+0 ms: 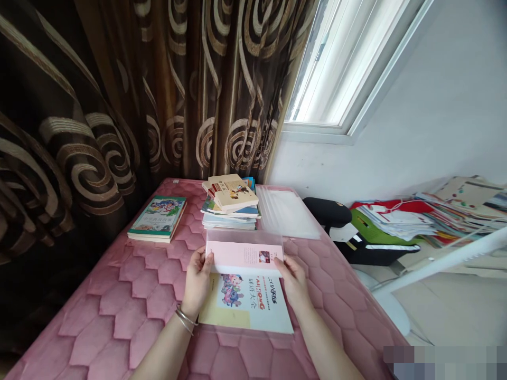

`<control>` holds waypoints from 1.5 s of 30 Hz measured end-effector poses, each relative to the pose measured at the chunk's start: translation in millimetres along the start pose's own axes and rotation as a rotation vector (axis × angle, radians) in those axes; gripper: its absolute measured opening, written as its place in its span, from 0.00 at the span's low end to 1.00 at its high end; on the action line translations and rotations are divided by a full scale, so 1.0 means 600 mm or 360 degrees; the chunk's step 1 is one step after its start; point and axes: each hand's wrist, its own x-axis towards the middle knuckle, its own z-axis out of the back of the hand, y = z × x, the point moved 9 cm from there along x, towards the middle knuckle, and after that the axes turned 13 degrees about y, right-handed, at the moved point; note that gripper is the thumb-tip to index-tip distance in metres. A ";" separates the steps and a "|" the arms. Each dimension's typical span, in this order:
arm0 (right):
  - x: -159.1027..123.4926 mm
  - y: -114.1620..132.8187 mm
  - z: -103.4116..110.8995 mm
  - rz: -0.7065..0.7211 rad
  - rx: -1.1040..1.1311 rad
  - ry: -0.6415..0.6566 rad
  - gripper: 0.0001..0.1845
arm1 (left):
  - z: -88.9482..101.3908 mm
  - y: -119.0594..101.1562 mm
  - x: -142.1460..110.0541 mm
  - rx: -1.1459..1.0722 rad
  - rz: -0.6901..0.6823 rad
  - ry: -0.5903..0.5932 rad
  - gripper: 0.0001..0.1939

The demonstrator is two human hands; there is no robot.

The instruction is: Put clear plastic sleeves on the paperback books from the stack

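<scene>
A paperback book (247,303) with a cartoon figure and Chinese lettering lies turned sideways on the pink quilted surface (162,322) in front of me. Its pale pink cover flap (233,256), printed with a small photo and text, is opened out at the far side. Around the book shows a clear plastic book cover (245,236), sticking out past the flap and under the near edge. My left hand (199,277), with bangles at the wrist, pinches the flap's left end, thumb on top. My right hand (293,279) grips the right end the same way.
Beyond the book stands a stack of books (233,198). A green-edged book (157,217) lies at the left. Clear plastic sheets (289,211) lie right of the stack. A white lamp arm (435,264) crosses beside piled papers (400,224). A patterned curtain (178,95) hangs behind.
</scene>
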 end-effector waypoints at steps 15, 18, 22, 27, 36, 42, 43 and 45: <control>0.002 -0.012 0.001 -0.0052 -0.0005 -0.0002 0.19 | 0.003 -0.003 -0.004 0.0082 -0.0039 0.0009 0.18; 0.001 -0.006 0.001 -0.0054 -0.0022 -0.0022 0.19 | 0.002 -0.002 -0.002 0.0068 -0.0029 0.0012 0.18; 0.001 0.004 0.000 -0.0030 -0.0047 -0.0053 0.19 | 0.002 -0.002 -0.004 0.0080 -0.0018 0.0013 0.19; 0.001 0.011 -0.002 -0.0027 -0.0089 -0.0065 0.20 | 0.007 0.002 -0.006 0.0128 0.0010 -0.0030 0.18; -0.003 0.009 -0.005 -0.0051 0.0000 -0.0029 0.20 | 0.002 0.009 -0.002 0.0036 0.0032 0.0020 0.19; 0.001 0.007 -0.002 -0.0020 -0.0075 -0.0039 0.21 | 0.002 0.013 0.000 0.0047 0.0023 0.0049 0.19; 0.001 0.006 -0.002 -0.0017 -0.0080 -0.0041 0.21 | 0.003 0.012 0.000 0.0057 0.0030 0.0035 0.19; 0.002 0.001 -0.001 -0.0028 -0.0092 -0.0040 0.21 | 0.006 0.011 -0.001 0.0097 0.0044 0.0001 0.19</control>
